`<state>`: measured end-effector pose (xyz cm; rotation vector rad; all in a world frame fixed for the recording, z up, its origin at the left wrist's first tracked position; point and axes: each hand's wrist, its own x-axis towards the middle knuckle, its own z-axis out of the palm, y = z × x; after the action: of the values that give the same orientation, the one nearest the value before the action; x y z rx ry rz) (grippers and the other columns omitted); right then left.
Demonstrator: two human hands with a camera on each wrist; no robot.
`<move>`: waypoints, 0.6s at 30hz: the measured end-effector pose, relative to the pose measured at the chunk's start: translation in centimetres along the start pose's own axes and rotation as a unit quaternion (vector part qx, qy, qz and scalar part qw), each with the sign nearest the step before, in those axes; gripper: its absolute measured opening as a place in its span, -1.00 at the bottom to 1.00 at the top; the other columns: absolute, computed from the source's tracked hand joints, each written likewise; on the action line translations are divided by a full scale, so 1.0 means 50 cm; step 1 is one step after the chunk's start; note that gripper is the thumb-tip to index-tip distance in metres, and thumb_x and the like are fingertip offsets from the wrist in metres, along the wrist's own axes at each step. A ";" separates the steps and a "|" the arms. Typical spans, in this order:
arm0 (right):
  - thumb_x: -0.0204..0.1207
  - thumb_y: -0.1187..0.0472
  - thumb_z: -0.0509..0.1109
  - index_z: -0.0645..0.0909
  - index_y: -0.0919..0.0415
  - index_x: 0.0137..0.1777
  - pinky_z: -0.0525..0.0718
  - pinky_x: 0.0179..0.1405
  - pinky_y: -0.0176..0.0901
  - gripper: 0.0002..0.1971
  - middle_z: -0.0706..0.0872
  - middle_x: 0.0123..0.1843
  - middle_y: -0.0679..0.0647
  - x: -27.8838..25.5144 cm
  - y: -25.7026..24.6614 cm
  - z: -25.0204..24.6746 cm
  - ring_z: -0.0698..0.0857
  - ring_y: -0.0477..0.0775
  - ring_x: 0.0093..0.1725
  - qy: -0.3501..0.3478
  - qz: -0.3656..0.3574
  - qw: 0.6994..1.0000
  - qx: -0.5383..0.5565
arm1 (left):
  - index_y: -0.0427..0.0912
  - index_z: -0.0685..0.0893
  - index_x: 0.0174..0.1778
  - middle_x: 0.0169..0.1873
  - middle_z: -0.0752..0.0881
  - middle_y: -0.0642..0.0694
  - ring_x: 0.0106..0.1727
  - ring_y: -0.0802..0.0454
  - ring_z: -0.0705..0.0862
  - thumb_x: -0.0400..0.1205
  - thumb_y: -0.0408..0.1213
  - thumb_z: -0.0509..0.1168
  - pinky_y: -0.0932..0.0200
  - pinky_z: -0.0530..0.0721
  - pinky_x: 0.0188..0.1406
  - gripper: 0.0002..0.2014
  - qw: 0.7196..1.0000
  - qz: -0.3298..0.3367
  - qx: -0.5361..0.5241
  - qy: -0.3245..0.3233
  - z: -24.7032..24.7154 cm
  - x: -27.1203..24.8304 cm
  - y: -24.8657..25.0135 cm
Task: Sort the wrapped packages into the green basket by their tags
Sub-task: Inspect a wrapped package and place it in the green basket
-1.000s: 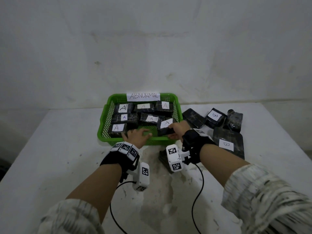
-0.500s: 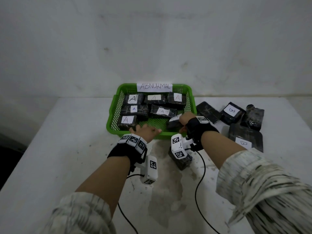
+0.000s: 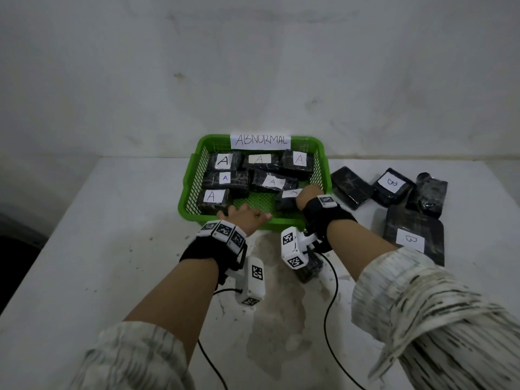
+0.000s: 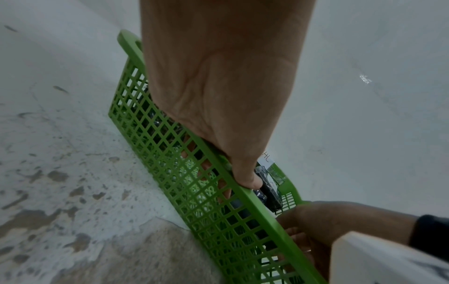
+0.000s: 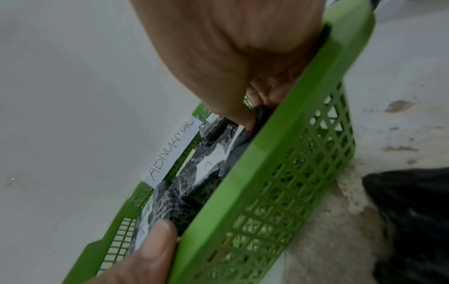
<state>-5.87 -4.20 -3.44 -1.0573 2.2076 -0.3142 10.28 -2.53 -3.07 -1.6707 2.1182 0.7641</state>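
The left hand (image 3: 244,215) rests on the near rim of the green basket (image 3: 188,192), its fingers curled over that rim and reaching inside, as the left wrist view shows through the mesh wall. The right hand (image 3: 309,196) is lowered into the near right corner of the basket and its thumb and fingers pinch a black wrapped package tagged A (image 3: 287,200), which lies just inside the near wall; the right wrist view shows the thumb pressed on the package's edge against the rim. Both wrists wear black straps with white marker blocks, and cables trail back over the white, stained surface (image 3: 112,277).

Just behind the right wrist, on the surface near the basket, lies a small dark package (image 3: 309,270), partly hidden by the wrist camera; its tag cannot be seen.

Inside the basket six other black packages lie flat, each with a white tag reading A: one at the near left (image 3: 212,199), two in the middle row (image 3: 226,179) (image 3: 274,181), and three along the far wall (image 3: 225,161) (image 3: 260,160) (image 3: 298,161). A paper sign reading ABNORMAL (image 3: 260,140) is fixed to the far rim.

To the right of the basket, on the surface, lie four more packages: a large flat one tagged B (image 3: 412,235) nearest, then farther off an untagged one (image 3: 350,187) just beside the basket, a smaller one tagged B (image 3: 392,185), and a crumpled dark one (image 3: 427,194) at the far right. A pale wall (image 3: 253,66) rises behind.
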 end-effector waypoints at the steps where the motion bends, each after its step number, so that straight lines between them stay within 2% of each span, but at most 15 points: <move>1: 0.71 0.28 0.11 0.43 0.37 0.48 0.53 -0.01 -0.39 -0.62 0.51 0.49 0.24 -0.002 0.008 -0.003 0.50 0.19 0.47 -0.020 -0.004 1.000 0.008 | 0.13 0.38 0.51 0.58 0.25 -0.10 0.60 -0.30 0.12 0.69 0.23 -0.13 -0.41 -0.09 0.51 -0.47 1.000 0.000 0.000 -0.001 0.000 -0.001 0.000; 2: 0.70 0.29 0.13 0.43 0.38 0.48 0.50 -0.12 -0.35 -0.62 0.50 0.49 0.26 -0.004 0.013 -0.004 0.49 0.20 0.47 -0.029 -0.026 0.999 -0.024 | 0.13 0.38 0.52 0.58 0.24 -0.10 0.61 -0.30 0.11 0.69 0.23 -0.13 -0.41 -0.09 0.51 -0.47 1.000 0.000 0.001 -0.002 -0.001 -0.001 0.001; 4: 0.70 0.30 0.13 0.43 0.39 0.48 0.49 -0.20 -0.42 -0.62 0.50 0.49 0.28 -0.002 0.016 -0.009 0.50 0.21 0.46 -0.024 -0.046 0.997 -0.050 | 0.13 0.38 0.52 0.59 0.23 -0.09 0.61 -0.31 0.09 0.69 0.23 -0.13 -0.42 -0.10 0.51 -0.46 1.000 0.000 -0.001 -0.004 -0.001 -0.002 0.002; 5: 0.71 0.30 0.13 0.46 0.38 0.46 0.52 -0.12 -0.46 -0.64 0.52 0.48 0.28 -0.001 0.016 -0.011 0.51 0.21 0.46 -0.029 -0.048 0.996 -0.069 | 0.13 0.37 0.52 0.59 0.23 -0.09 0.61 -0.31 0.09 0.69 0.23 -0.13 -0.42 -0.11 0.51 -0.46 1.000 0.000 -0.002 -0.004 -0.001 -0.002 0.001; 7: 0.71 0.31 0.13 0.52 0.37 0.39 0.60 0.14 -0.27 -0.67 0.57 0.43 0.26 -0.005 0.016 -0.014 0.57 0.20 0.41 -0.037 -0.032 0.997 -0.057 | 0.14 0.37 0.52 0.60 0.22 -0.09 0.61 -0.31 0.09 0.68 0.24 -0.13 -0.41 -0.11 0.51 -0.46 1.000 0.000 -0.001 -0.005 0.000 -0.002 0.001; 9: 0.68 0.31 0.15 0.51 0.39 0.41 0.64 0.11 -0.11 -0.65 0.57 0.41 0.32 0.009 0.027 -0.013 0.59 0.27 0.38 -0.044 -0.030 0.998 -0.014 | 0.14 0.38 0.52 0.59 0.23 -0.09 0.61 -0.30 0.09 0.68 0.24 -0.13 -0.41 -0.10 0.51 -0.47 1.000 -0.001 0.000 -0.005 0.001 -0.002 0.000; 11: 0.64 0.31 0.20 0.48 0.41 0.40 0.65 0.24 0.02 -0.63 0.55 0.41 0.36 0.026 0.043 -0.006 0.58 0.34 0.36 -0.030 -0.049 0.998 0.005 | 0.14 0.39 0.51 0.58 0.24 -0.09 0.61 -0.30 0.09 0.68 0.23 -0.12 -0.40 -0.09 0.51 -0.47 1.000 -0.001 -0.001 -0.005 0.000 -0.002 0.000; 12: 0.62 0.31 0.22 0.53 0.42 0.30 0.63 0.29 0.09 -0.69 0.56 0.40 0.37 0.019 0.040 -0.008 0.59 0.35 0.35 -0.030 -0.050 0.998 0.014 | 0.15 0.39 0.51 0.58 0.24 -0.09 0.61 -0.30 0.10 0.68 0.24 -0.12 -0.40 -0.09 0.51 -0.47 1.000 -0.001 -0.002 -0.005 0.000 -0.002 0.000; 14: 0.59 0.35 0.25 0.53 0.32 -0.10 0.63 0.29 0.10 -0.93 0.59 0.35 0.39 0.012 0.034 -0.008 0.62 0.35 0.31 -0.023 -0.053 0.998 -0.008 | 0.15 0.39 0.50 0.58 0.24 -0.10 0.60 -0.30 0.10 0.68 0.24 -0.12 -0.39 -0.08 0.51 -0.47 1.000 -0.002 -0.001 -0.004 -0.001 -0.002 0.001; 15: 0.59 0.38 0.24 0.48 0.30 -0.15 0.63 0.26 0.08 -0.92 0.60 0.33 0.40 0.012 0.031 -0.003 0.62 0.36 0.30 -0.018 -0.052 0.998 -0.019 | 0.15 0.39 0.50 0.58 0.24 -0.10 0.60 -0.30 0.10 0.68 0.23 -0.12 -0.39 -0.08 0.51 -0.47 1.000 -0.003 0.001 -0.003 -0.001 -0.003 0.002; 16: 0.59 0.38 0.23 0.49 0.32 -0.05 0.61 0.22 0.08 -0.97 0.61 0.32 0.40 0.007 0.029 0.000 0.62 0.37 0.29 -0.007 -0.061 0.998 -0.034 | 0.14 0.39 0.50 0.58 0.24 -0.10 0.60 -0.30 0.10 0.69 0.23 -0.12 -0.39 -0.08 0.51 -0.47 1.000 -0.003 0.002 -0.002 -0.001 -0.004 0.002; 18: 0.59 0.35 0.22 0.51 0.34 0.22 0.57 0.24 0.03 -0.77 0.62 0.32 0.37 0.012 0.026 0.014 0.60 0.35 0.30 0.007 -0.071 0.995 -0.077 | 0.14 0.39 0.50 0.58 0.24 -0.10 0.60 -0.31 0.11 0.69 0.22 -0.12 -0.39 -0.07 0.51 -0.48 1.000 0.000 0.002 0.001 -0.001 -0.005 0.003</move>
<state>-6.47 -3.79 -4.84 -1.3022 2.2008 -0.2161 10.20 -2.34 -2.84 -1.6700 2.1188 0.7586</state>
